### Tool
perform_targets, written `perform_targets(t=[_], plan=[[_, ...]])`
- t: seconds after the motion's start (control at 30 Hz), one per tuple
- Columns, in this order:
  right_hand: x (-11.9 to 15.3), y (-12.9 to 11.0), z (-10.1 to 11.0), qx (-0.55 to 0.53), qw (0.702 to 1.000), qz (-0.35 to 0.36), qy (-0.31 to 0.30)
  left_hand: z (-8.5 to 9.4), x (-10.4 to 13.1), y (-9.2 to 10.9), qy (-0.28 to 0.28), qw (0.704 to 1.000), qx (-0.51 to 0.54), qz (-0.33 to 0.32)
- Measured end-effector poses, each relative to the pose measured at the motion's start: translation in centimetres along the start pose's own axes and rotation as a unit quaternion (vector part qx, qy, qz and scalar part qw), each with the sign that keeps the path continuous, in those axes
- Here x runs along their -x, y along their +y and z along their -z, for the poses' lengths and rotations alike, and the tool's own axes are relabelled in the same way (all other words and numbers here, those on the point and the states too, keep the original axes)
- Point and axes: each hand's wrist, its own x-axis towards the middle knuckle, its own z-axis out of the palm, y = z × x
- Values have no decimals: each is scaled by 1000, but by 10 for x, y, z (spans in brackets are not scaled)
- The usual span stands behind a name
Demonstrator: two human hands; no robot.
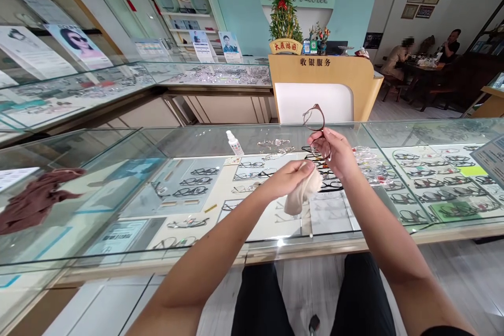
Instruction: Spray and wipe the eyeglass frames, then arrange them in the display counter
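Note:
My right hand (334, 149) is closed on a pair of eyeglasses (323, 115) with a dark brown frame. One round lens rim stands up above my fingers; the other hangs below them. A cream-coloured cloth (301, 194) is bunched in my left hand (289, 176), its loose end drooping over the glass counter. The cloth is just left of and below the eyeglasses, apart from the upper rim. Beyond my hands a white bottle (234, 144) stands on the counter top, with several loose frames (275, 148) to its right.
Rows of eyeglasses lie inside the glass display counter (185, 252). A brown cloth (43, 194) is crumpled on its left part, and a printed sign (490, 157) stands at the right. Behind are a wooden cashier desk (323, 68) and two people seated at a table (425, 63).

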Motion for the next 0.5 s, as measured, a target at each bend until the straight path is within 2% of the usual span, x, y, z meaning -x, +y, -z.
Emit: perform_targets(t=[0.07, 0.2, 0.27, 0.33, 0.4, 0.43, 0.5], plan=[[1, -1, 0, 16, 1000, 5, -4, -3, -1, -6, 1, 1000, 6, 28], [3, -5, 0, 62, 998, 32, 1, 7, -8, -9, 111, 982, 122, 94], [5, -5, -1, 97, 994, 52, -19, 18, -14, -4, 136, 966, 205, 80], [8, -3, -3, 172, 980, 88, -52, 27, -18, 4, 153, 951, 268, 30], [12, 2, -7, 306, 939, 140, -73, 32, -20, 9, 169, 937, 304, -16], [14, 6, -10, 389, 903, 163, -75, 32, -21, 11, 175, 932, 315, -30], [19, 13, -18, 551, 811, 184, -77, 31, -21, 11, 187, 926, 326, -43]])
